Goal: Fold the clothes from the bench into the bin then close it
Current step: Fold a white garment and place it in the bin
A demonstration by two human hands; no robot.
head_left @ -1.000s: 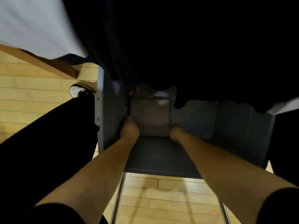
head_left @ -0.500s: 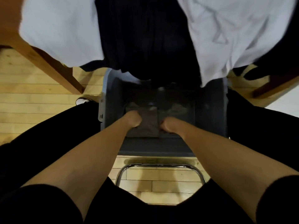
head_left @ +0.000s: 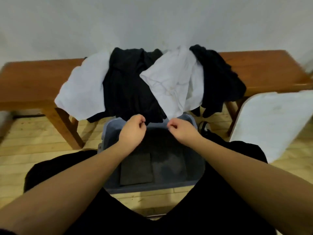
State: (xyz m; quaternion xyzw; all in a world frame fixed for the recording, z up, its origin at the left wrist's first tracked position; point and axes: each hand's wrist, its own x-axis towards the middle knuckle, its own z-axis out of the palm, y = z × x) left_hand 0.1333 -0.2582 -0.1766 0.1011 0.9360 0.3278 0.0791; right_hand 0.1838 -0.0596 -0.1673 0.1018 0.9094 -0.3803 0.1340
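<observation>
Both hands hang above the grey bin (head_left: 108,133) with the fingers curled in; the left hand (head_left: 133,128) and the right hand (head_left: 182,128) are near the hem of the black garment (head_left: 128,87), but I cannot tell if they pinch it. Inside the bin lies a folded dark cloth (head_left: 136,168). Behind the bin, black and white clothes (head_left: 171,80) are heaped on the wooden bench (head_left: 33,77).
</observation>
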